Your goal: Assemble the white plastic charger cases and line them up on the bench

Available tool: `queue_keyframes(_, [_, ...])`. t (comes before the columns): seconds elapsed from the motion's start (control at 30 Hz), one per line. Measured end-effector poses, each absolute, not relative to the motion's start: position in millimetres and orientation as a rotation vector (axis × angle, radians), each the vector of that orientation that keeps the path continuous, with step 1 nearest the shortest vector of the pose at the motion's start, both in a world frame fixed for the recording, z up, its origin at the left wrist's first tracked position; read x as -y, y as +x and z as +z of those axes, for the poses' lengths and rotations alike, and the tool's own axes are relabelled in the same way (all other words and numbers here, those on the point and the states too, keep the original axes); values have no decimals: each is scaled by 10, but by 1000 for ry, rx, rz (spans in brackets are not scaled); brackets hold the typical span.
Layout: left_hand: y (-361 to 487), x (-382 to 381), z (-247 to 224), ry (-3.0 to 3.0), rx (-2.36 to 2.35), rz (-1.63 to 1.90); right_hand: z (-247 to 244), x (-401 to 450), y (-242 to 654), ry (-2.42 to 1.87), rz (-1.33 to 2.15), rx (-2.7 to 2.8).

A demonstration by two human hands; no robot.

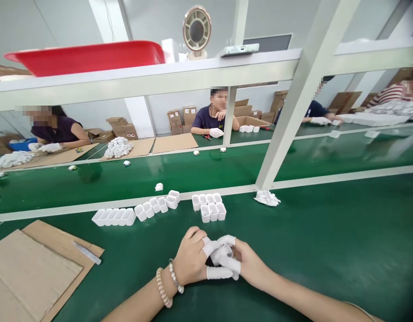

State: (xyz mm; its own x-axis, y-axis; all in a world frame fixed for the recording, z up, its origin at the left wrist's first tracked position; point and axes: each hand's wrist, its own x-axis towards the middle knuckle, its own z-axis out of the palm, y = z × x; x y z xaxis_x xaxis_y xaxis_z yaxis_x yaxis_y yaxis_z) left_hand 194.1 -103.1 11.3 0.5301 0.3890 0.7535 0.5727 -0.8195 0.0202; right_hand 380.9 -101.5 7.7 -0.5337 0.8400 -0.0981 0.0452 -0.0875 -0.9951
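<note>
Both of my hands meet over the green tabletop, with white finger cots on several fingertips. My left hand [193, 255] wears two beaded bracelets and grips a small white part [222, 254] from the left. From the other side, the thumb and fingers of my right hand [248, 259] close on the same part. The fingers cover much of it, so its exact kind cannot be made out. Just beyond my hands stand open white plastic cups [213, 212] in two short rows. More such cups [117, 217] form a line to the left.
Cardboard sheets [35, 273] lie at left, with a flat grey tool [87, 252] on them. A crumpled white cloth [267, 197] rests near a slanted post [287, 112]. Beyond runs a green conveyor belt [179, 167] carrying small white parts. Several co-workers sit across it.
</note>
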Motion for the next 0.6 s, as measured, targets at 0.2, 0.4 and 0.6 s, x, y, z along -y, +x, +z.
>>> queue_keyframes(0.2, [1731,801,92,-2319,1485,-1042,98,746,4133,-987,1281,1766])
queue_keyframes(0.4, [1645,495,-58,-2228,1813,-818,344,36,4483,-1112,855,1966])
queue_keyframes(0.6, [1677,503,-62,-2280,1783,-751,649,-928,3996,-1473,403,2269])
